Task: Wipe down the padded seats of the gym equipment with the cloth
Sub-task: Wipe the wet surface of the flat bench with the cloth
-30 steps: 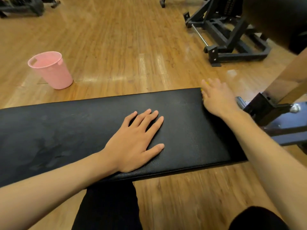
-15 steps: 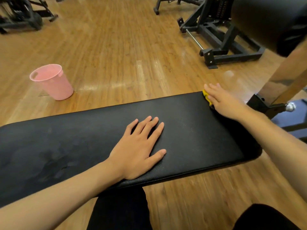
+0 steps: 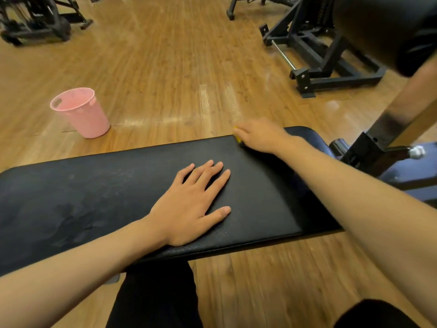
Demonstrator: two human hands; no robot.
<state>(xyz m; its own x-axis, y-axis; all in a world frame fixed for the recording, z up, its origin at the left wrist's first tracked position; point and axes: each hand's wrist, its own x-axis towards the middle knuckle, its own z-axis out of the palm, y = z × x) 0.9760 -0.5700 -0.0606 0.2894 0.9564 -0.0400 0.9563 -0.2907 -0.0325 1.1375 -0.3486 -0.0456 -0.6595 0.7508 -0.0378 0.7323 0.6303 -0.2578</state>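
A long black padded bench seat [image 3: 106, 200] runs across the view in front of me. My left hand [image 3: 189, 209] lies flat on its middle, fingers spread and straight. At the seat's far edge, right of centre, my right hand [image 3: 260, 137] presses down on a yellow cloth [image 3: 237, 138]. Only a small yellow corner of the cloth shows by the fingertips; the hand hides the rest. Faint damp smears mark the left part of the seat.
A pink plastic bin [image 3: 82, 112] stands on the wooden floor beyond the bench, to the left. A black machine frame [image 3: 331, 67] sits at the back right, with a black roller pad [image 3: 390, 27] overhanging. The bench's metal bracket [image 3: 369, 150] is at the right end.
My right hand has slid left along the far edge of the seat, with the cloth under it. My left hand has stayed flat in the same spot.
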